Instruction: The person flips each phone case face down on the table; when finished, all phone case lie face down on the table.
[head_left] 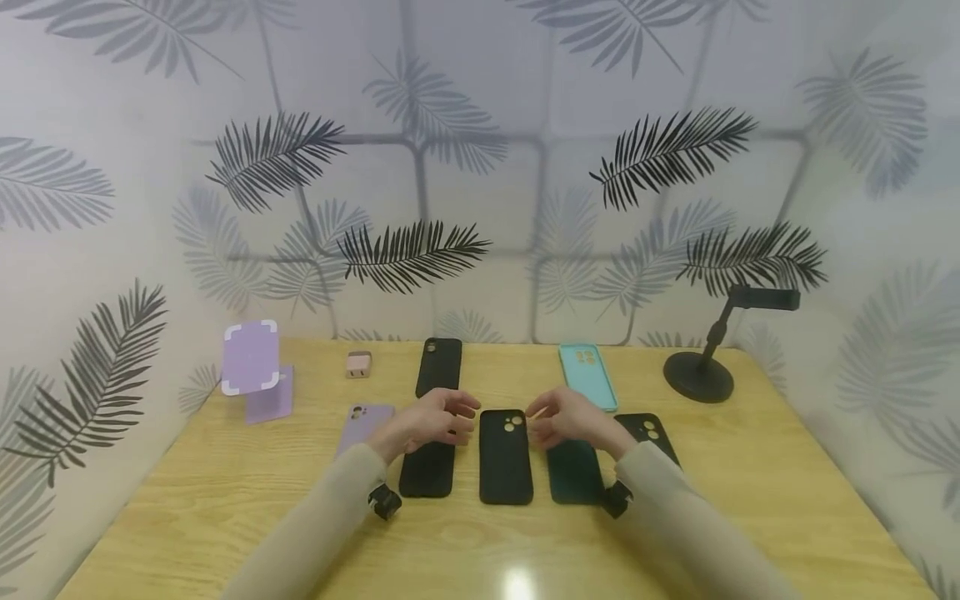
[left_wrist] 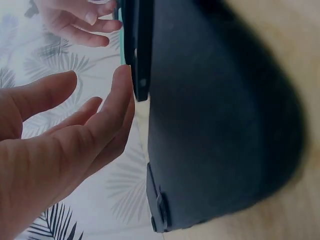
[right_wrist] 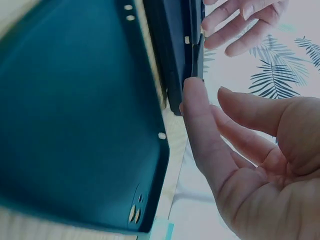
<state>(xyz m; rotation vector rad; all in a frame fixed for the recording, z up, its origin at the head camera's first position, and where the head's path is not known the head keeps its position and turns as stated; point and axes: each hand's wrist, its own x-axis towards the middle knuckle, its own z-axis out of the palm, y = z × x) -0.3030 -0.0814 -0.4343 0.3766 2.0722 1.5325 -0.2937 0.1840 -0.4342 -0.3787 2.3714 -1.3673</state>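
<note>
My left hand (head_left: 435, 419) hovers over a black phone case (head_left: 427, 473), its fingers loosely bent and holding nothing. Between the two hands lies another black phone case (head_left: 505, 462) with round camera holes. My right hand (head_left: 568, 419), also empty, is over the dark green phone case (head_left: 576, 475). In the right wrist view the green case (right_wrist: 75, 110) shows its hollow inside and raised rim, beside the relaxed fingers (right_wrist: 200, 125). The left wrist view shows a dark case (left_wrist: 210, 115) close by the left fingers (left_wrist: 112, 110).
A lilac case (head_left: 363, 423) lies left, a black case (head_left: 441, 365) and a turquoise case (head_left: 588, 375) at the back, another black case (head_left: 654, 433) by the right wrist. A pink charger plug (head_left: 358, 364), a purple stand (head_left: 251, 358) and a black stand (head_left: 699, 377) stand farther back.
</note>
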